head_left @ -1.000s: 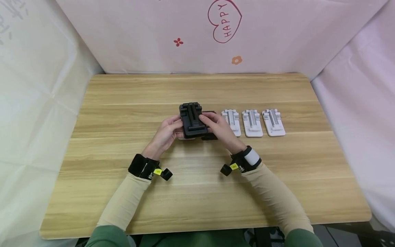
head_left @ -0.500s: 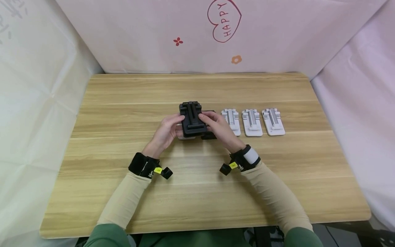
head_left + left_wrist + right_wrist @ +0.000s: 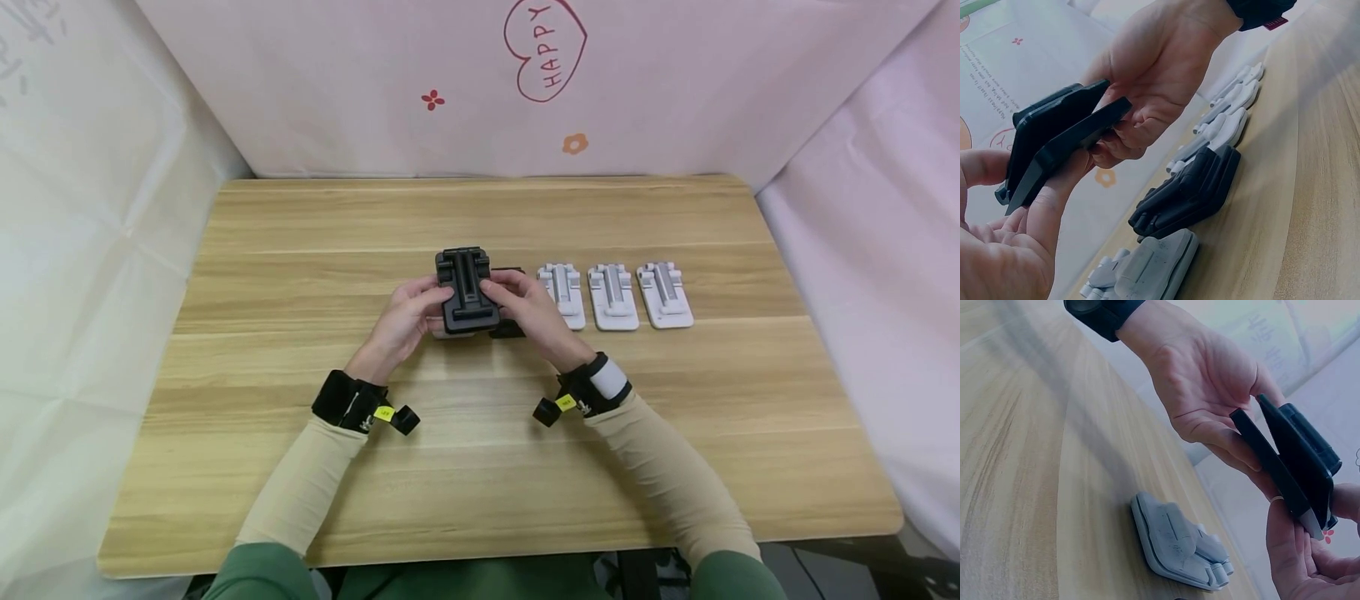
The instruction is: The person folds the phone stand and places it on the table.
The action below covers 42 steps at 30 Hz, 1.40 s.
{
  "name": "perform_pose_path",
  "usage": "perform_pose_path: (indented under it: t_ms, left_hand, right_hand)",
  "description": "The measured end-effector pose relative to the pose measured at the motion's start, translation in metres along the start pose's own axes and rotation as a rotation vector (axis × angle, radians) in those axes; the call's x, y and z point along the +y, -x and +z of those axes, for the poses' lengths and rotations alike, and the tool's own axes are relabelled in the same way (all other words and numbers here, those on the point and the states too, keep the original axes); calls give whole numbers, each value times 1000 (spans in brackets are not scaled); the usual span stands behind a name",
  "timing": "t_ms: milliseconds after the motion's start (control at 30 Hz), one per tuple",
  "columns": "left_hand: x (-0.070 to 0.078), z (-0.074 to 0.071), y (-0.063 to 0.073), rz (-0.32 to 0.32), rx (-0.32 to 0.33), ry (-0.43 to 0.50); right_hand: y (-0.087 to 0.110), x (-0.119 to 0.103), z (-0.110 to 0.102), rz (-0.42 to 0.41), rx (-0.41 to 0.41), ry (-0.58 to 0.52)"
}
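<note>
A black folding phone stand [image 3: 469, 304] is held up over the table between both hands. My left hand [image 3: 403, 323] grips its left edge, thumb on the upper face and fingers underneath. On the opposite edge my right hand [image 3: 542, 315] pinches it the same way. Seen from the side in the left wrist view, the stand's two plates [image 3: 1054, 134] spread apart in a narrow V. Behind and below it lie a second black phone stand [image 3: 509, 329] and a light grey stand [image 3: 454, 335], each partly hidden by the held stand and the hands.
Three white folding phone stands [image 3: 562, 296] [image 3: 613, 297] [image 3: 665, 296] lie in a row to the right of my right hand. The wooden table [image 3: 480, 492] meets a printed white cloth [image 3: 360, 108] at its back edge, with more cloth at both sides.
The held phone stand has turned slightly, its lower end swinging a little left. My left thumb has shifted onto its left edge. The stands on the table have stayed put.
</note>
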<state>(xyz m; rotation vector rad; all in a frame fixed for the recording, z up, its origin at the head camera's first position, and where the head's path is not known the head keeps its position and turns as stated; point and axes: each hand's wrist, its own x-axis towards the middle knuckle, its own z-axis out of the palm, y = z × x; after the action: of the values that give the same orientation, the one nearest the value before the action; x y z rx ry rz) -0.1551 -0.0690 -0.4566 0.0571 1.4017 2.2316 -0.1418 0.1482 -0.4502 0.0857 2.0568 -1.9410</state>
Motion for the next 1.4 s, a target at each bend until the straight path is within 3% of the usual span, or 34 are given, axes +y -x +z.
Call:
perform_pose_path:
  t_ms: [367,567,867,1133,1400]
  left_hand:
    - [-1,-1,0,-18,28,-33]
    - [-2,-4,-1,-34,135,-172]
    - [6,-8,4,-66,247,-251]
    - [11,-34,11,-41,290,-259]
    - [12,-68,20,-49,329,-267]
  right_hand:
    - [0,3,3,0,16,-35]
    - [1,2,5,-17,32,-47]
    - [2,6,7,-47,14,-55]
    - [0,9,4,-107,42,-180]
    - [0,13,0,-133,54,-191]
